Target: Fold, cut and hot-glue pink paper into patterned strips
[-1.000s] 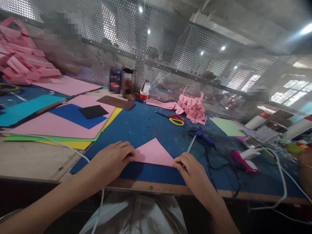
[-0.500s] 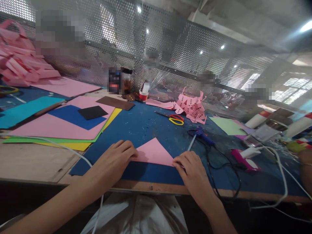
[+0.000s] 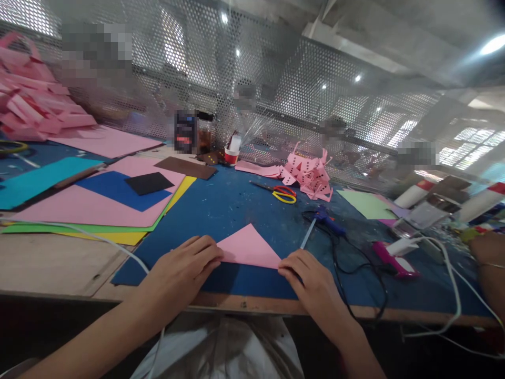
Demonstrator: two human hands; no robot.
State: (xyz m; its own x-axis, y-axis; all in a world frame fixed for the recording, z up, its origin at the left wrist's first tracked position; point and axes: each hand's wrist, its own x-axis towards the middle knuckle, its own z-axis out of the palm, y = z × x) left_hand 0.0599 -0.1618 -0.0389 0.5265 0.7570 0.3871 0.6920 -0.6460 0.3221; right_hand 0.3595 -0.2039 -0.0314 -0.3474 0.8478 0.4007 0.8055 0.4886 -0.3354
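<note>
A pink triangle of paper (image 3: 250, 247), seemingly folded, lies on the blue mat (image 3: 244, 284) with its point facing away from me. My left hand (image 3: 187, 268) is closed at its left corner, fingers pressed together on the edge. At the right corner, my right hand (image 3: 310, 276) pinches the paper between thumb and fingers. The corners themselves are covered by my fingertips. Beyond my right hand lies a blue glue gun (image 3: 329, 220) with a glue stick poking out toward me.
Scissors (image 3: 282, 193) with red and yellow handles lie ahead, before a heap of dotted pink strips (image 3: 307, 173). Coloured sheets (image 3: 94, 208) are stacked on the left. A magenta power strip (image 3: 394, 260) and cables sit right. Another person's arm (image 3: 491, 268) shows at the right edge.
My left hand has shifted slightly and its fingers lie a little flatter at the left corner. The triangle and my right hand stay almost in place.
</note>
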